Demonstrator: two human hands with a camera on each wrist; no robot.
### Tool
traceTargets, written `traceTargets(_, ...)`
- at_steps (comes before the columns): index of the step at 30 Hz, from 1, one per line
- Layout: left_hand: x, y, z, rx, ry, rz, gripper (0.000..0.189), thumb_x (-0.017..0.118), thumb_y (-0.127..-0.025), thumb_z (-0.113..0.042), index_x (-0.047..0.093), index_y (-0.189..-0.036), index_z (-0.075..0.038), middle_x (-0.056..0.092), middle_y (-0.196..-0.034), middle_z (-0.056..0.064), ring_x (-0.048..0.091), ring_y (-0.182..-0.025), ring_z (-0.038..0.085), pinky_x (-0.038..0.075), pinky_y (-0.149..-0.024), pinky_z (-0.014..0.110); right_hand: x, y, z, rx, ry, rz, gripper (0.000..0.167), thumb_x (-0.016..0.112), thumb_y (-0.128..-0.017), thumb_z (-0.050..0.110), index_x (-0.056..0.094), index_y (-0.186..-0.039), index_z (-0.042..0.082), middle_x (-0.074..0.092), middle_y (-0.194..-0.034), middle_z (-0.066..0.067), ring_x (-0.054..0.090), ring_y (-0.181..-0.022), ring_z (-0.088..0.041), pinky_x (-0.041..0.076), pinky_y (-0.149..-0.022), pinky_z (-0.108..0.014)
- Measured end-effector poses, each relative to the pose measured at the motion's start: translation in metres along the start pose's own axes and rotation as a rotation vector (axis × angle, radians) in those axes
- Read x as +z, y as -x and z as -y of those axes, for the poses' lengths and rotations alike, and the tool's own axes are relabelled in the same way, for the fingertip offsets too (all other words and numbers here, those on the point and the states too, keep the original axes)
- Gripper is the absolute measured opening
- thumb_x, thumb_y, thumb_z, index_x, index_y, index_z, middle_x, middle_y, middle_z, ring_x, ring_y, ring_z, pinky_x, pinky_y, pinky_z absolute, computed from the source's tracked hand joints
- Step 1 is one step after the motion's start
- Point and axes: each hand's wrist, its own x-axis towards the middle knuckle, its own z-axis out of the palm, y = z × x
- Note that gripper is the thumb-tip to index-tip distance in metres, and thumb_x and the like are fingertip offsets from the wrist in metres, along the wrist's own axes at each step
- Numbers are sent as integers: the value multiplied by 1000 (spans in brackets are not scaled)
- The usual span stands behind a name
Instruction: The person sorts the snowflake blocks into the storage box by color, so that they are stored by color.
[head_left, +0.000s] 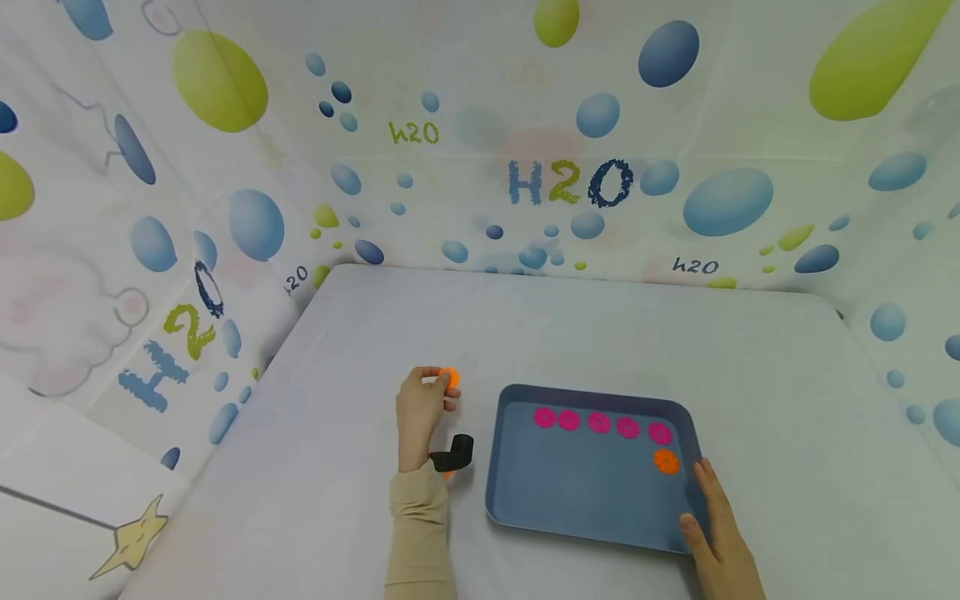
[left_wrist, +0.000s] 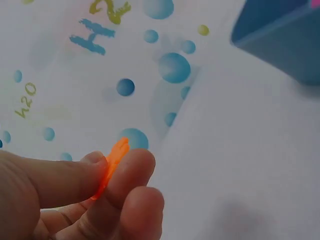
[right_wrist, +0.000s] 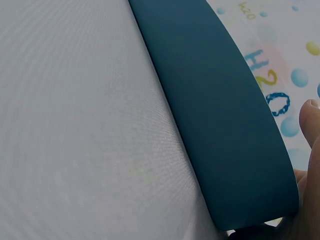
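My left hand [head_left: 422,408] pinches an orange flower-shaped disc [left_wrist: 114,167] between thumb and fingertips, left of the tray and raised in front of the wrist camera. The blue-grey tray [head_left: 577,508] lies on the table, with a row of several pink flower-shaped discs [head_left: 598,422] along its far side. Below the right end of that row lies one orange flower-shaped disc [head_left: 666,462]. At the tray's right side, my right hand [head_left: 720,533] holds the rim, thumb over the inside and fingers along the edge. In the right wrist view, the tray's outer wall [right_wrist: 215,110] hides part of that hand.
A bit of orange [head_left: 448,474] shows under the black wrist camera [head_left: 453,454] on the left arm. The table has a white cloth [head_left: 315,467]. Behind and to the left hang white sheets [head_left: 480,75] printed with coloured drops and lettering.
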Motion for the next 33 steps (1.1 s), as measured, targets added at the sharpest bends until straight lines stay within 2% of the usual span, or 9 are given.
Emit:
traceTargets(4,5,3,-10,31,31,15,26,56,-97,-21,60,-119,-6,74,-77,10,70,-65,31,41,-57,24,-1,1,-3,-18,26,-16,63,46,-101,12,16,-156,18,10,-164,-8,1,-135,22,3,-111,-11)
traceTargets(7,11,6,-18,42,52,41,26,55,-97,-20,59,-120,-6,74,-78,12,70,-69,35,41,-57,25,-2,2,-4,-2,25,-10,63,45,-101,12,16,-156,18,10,-164,-7,1,-135,22,3,-110,-12)
traceTargets(13,23,12,-30,59,61,81,27,55,-97,-18,59,-120,-5,74,-79,15,69,-69,36,39,-55,23,-6,3,-2,33,7,19,62,43,-102,14,13,-157,19,8,-164,-11,0,-134,22,4,-117,-27)
traceTargets(22,53,27,-53,116,28,200,25,53,-99,-22,60,-119,-9,75,-81,13,68,-71,38,39,-48,21,-1,0,-4,9,15,-1,63,46,-101,11,17,-156,17,13,-162,-16,1,-138,20,4,-103,-1)
traceTargets(24,61,31,-60,147,8,239,24,53,-99,-21,60,-119,-9,74,-80,10,68,-71,38,39,-47,22,1,-1,-3,13,7,3,64,47,-100,11,17,-156,18,13,-162,-17,1,-138,20,5,-112,-10)
traceTargets(26,69,35,-68,199,-21,274,23,53,-99,-20,60,-119,-9,74,-78,7,68,-70,36,39,-47,22,2,-2,-1,25,-17,17,64,47,-101,12,16,-156,19,11,-163,-17,1,-137,20,10,-122,-35)
traceTargets(29,81,40,-78,264,-59,325,23,52,-100,-18,60,-119,-8,74,-77,6,68,-66,31,39,-46,21,2,-4,2,51,-48,41,65,46,-101,14,14,-157,22,8,-164,-14,1,-136,20,17,-107,-72)
traceTargets(30,86,43,-80,279,-74,345,24,52,-100,-18,60,-120,-8,74,-78,5,67,-63,28,39,-45,21,1,-4,3,58,-57,46,64,46,-102,14,13,-157,23,7,-164,-14,1,-136,20,18,-100,-78)
traceTargets(33,98,49,-83,303,-125,415,25,53,-100,-19,60,-121,-8,74,-78,3,59,-53,17,35,-43,20,-1,-4,4,78,-51,50,64,46,-102,15,13,-157,24,7,-164,-13,1,-136,20,19,-99,-78)
